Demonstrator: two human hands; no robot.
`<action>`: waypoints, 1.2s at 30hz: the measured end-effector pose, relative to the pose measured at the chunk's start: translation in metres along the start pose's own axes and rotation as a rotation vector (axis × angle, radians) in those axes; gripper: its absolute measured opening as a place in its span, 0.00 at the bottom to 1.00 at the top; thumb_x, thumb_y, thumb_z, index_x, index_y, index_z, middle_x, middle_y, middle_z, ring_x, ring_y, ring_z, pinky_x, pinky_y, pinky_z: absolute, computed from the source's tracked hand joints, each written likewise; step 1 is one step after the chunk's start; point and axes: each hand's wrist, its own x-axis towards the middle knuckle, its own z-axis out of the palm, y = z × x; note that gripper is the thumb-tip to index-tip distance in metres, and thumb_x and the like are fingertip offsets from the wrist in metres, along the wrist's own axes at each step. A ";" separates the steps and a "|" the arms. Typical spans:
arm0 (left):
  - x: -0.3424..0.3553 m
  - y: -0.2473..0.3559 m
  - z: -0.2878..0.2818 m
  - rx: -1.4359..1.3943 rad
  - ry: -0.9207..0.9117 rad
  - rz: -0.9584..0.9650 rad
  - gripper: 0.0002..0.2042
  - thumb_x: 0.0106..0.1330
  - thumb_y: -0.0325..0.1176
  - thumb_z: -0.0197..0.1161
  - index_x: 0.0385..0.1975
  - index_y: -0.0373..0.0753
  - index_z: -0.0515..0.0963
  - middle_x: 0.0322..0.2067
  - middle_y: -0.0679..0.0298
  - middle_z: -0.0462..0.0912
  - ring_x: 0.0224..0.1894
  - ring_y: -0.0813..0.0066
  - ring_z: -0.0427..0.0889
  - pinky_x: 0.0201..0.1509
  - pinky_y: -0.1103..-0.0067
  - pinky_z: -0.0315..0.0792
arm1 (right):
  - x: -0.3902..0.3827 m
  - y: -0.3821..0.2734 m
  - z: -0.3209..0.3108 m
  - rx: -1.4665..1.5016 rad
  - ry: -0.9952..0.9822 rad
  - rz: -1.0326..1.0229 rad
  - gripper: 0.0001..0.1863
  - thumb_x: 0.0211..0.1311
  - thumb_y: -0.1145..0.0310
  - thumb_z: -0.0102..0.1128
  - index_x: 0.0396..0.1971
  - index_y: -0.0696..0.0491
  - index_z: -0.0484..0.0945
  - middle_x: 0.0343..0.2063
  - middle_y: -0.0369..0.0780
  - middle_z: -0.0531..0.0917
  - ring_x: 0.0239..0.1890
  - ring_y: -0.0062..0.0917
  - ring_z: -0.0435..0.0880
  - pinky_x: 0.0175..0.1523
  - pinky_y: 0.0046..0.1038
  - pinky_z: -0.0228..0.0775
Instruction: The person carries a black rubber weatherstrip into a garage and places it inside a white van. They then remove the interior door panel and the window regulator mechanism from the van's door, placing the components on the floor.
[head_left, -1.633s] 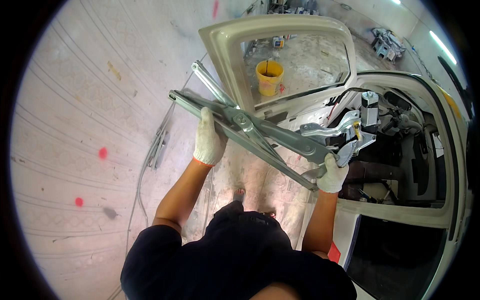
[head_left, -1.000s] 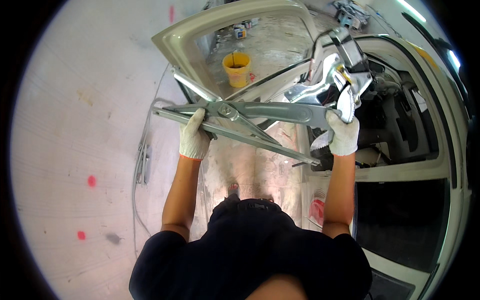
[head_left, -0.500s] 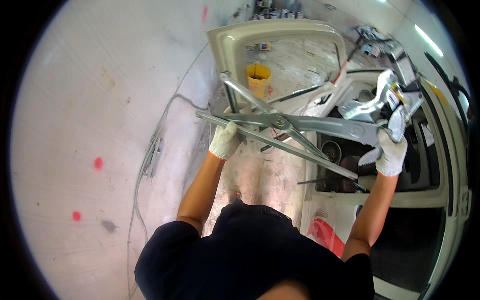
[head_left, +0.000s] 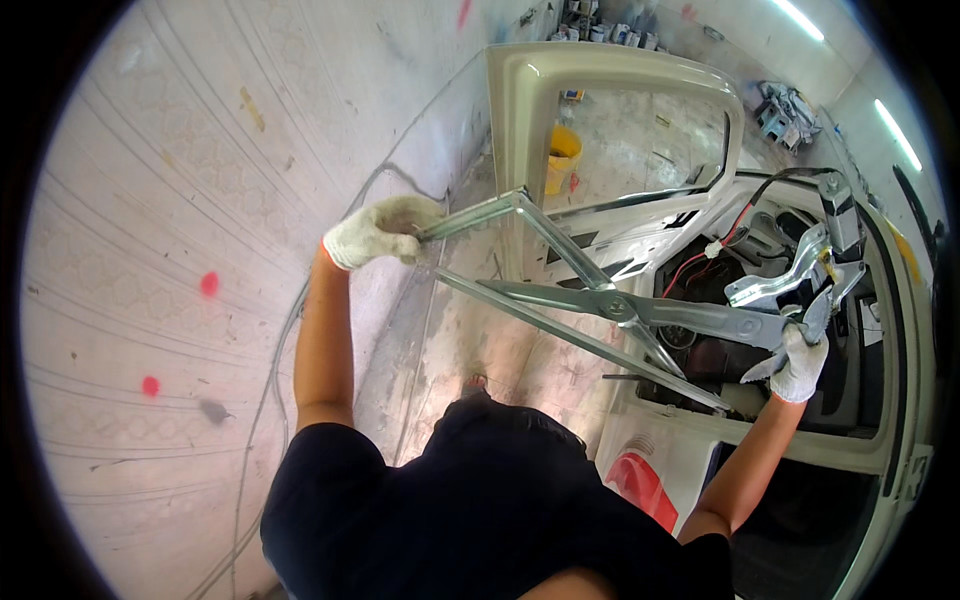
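Both hands wear white knitted gloves and hold a metal window regulator (head_left: 560, 297), whose scissor arms cross at a round pivot. My left hand (head_left: 385, 230) is closed on the end of its upper channel rail, well out to the left. My right hand (head_left: 803, 362) grips the toothed plate at the other end, next to a silver bracket with a motor and a red and black wire. The lower rail slants between the hands, and no hand touches it. Behind the regulator stands an open cream car door (head_left: 515, 120) with an empty window frame.
A cream car body (head_left: 870, 450) with an open cabin is at right. The pale wall (head_left: 150, 250) with red spots and a hanging grey cable fills the left. A yellow bucket (head_left: 562, 165) stands on the floor beyond the door frame; several cans line the back.
My left hand has left the lower rail, moved up and left, and taken hold of the upper rail's end. That rail has swung round. My right hand keeps its grip, slightly lower.
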 end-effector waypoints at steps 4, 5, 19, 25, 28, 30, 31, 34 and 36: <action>0.011 0.063 0.003 0.304 0.123 -0.099 0.20 0.53 0.19 0.67 0.48 0.35 0.78 0.32 0.63 0.82 0.30 0.79 0.82 0.28 0.85 0.74 | 0.005 0.004 -0.008 -0.059 -0.016 -0.005 0.17 0.46 0.70 0.72 0.37 0.59 0.81 0.28 0.32 0.82 0.28 0.16 0.77 0.38 0.21 0.70; 0.016 0.078 0.006 0.389 0.145 -0.108 0.18 0.53 0.16 0.64 0.46 0.35 0.79 0.31 0.65 0.82 0.30 0.81 0.81 0.27 0.86 0.74 | 0.006 -0.002 0.001 -0.084 -0.004 0.008 0.14 0.45 0.71 0.71 0.34 0.59 0.82 0.27 0.31 0.82 0.28 0.15 0.77 0.37 0.21 0.69; 0.098 0.264 0.105 1.480 -0.165 0.415 0.15 0.56 0.21 0.63 0.45 0.37 0.80 0.33 0.62 0.84 0.35 0.74 0.82 0.44 0.77 0.78 | -0.004 -0.023 0.023 -0.070 -0.046 0.093 0.12 0.46 0.79 0.67 0.34 0.60 0.82 0.27 0.32 0.82 0.27 0.14 0.77 0.34 0.21 0.70; 0.127 0.322 0.159 2.085 0.009 0.672 0.08 0.56 0.29 0.58 0.35 0.46 0.79 0.34 0.61 0.82 0.38 0.61 0.82 0.45 0.65 0.75 | -0.015 -0.013 0.043 0.058 0.064 0.105 0.10 0.46 0.79 0.67 0.33 0.59 0.82 0.27 0.32 0.82 0.26 0.16 0.78 0.33 0.21 0.71; 0.133 0.331 0.145 2.134 0.109 1.101 0.06 0.58 0.31 0.58 0.34 0.48 0.78 0.36 0.64 0.82 0.45 0.68 0.80 0.53 0.64 0.71 | -0.021 -0.006 0.067 0.246 0.139 0.122 0.13 0.46 0.80 0.67 0.36 0.60 0.81 0.29 0.35 0.83 0.28 0.17 0.79 0.35 0.23 0.73; 0.142 0.334 0.141 2.129 0.222 1.374 0.06 0.58 0.33 0.58 0.34 0.49 0.77 0.38 0.66 0.81 0.48 0.71 0.78 0.57 0.63 0.67 | -0.025 0.002 0.076 0.335 0.189 0.069 0.15 0.47 0.81 0.66 0.39 0.61 0.79 0.31 0.36 0.83 0.29 0.19 0.80 0.38 0.25 0.76; 0.146 0.332 0.141 2.129 0.251 1.410 0.06 0.58 0.33 0.58 0.35 0.49 0.77 0.38 0.67 0.80 0.48 0.71 0.78 0.57 0.62 0.67 | -0.028 0.005 0.081 0.365 0.217 0.041 0.15 0.48 0.81 0.66 0.39 0.61 0.79 0.31 0.36 0.82 0.29 0.19 0.80 0.38 0.25 0.76; 0.164 0.323 0.140 2.069 0.361 1.595 0.07 0.57 0.34 0.58 0.35 0.48 0.75 0.37 0.68 0.78 0.45 0.72 0.78 0.58 0.60 0.67 | -0.032 0.008 0.092 0.433 0.260 0.016 0.19 0.49 0.73 0.70 0.42 0.60 0.78 0.34 0.37 0.82 0.34 0.22 0.81 0.42 0.28 0.75; 0.185 0.318 0.137 1.959 0.471 1.811 0.06 0.56 0.35 0.58 0.34 0.48 0.74 0.35 0.68 0.78 0.43 0.72 0.78 0.58 0.59 0.67 | -0.037 0.011 0.094 0.457 0.295 0.002 0.22 0.49 0.68 0.73 0.43 0.60 0.77 0.36 0.38 0.82 0.35 0.24 0.81 0.43 0.29 0.75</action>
